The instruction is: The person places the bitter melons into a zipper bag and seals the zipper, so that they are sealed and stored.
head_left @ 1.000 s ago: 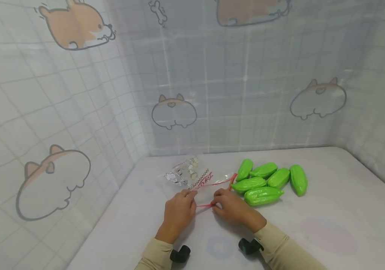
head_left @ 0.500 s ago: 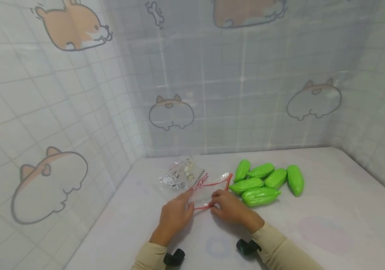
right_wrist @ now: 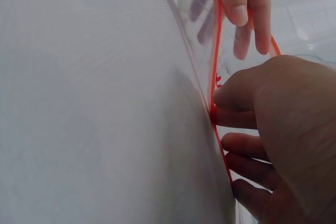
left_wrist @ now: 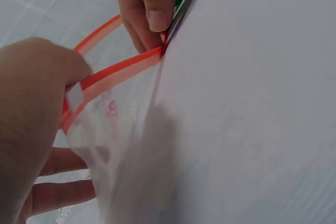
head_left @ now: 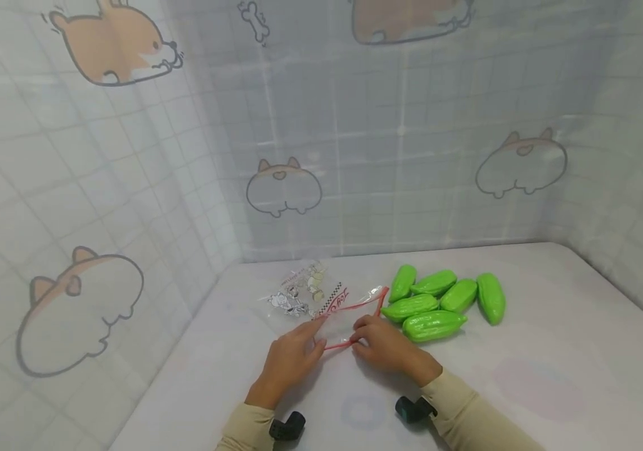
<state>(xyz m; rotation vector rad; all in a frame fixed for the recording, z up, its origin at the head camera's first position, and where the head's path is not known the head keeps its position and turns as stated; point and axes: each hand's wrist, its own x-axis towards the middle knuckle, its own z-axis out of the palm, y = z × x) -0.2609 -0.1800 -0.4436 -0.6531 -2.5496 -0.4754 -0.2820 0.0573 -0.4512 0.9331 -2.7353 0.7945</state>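
A clear zip bag (head_left: 298, 299) with red zip edges and printed cartoon figures lies on the table, its mouth spread toward me. My left hand (head_left: 289, 358) holds the left end of the mouth. In the left wrist view its thumb is on the red zip edge (left_wrist: 123, 72) by a small white tab (left_wrist: 74, 97), and its other fingers show through the film. My right hand (head_left: 385, 347) pinches the near red edge between thumb and fingers, as the right wrist view shows. Several bright green ridged gourds (head_left: 434, 326) lie just beyond the right hand.
The white table (head_left: 524, 351) carries faint coloured patterns. Sheets printed with grid lines and corgi drawings (head_left: 284, 191) hang behind it and along both sides. A dark wrist camera (head_left: 287, 427) sits at the left cuff, another camera (head_left: 414, 410) at the right.
My left hand has shifted slightly left and spread its thumb from the index finger, so the bag's mouth is wider there. The right hand keeps its pinch. The whole view has drifted slightly.
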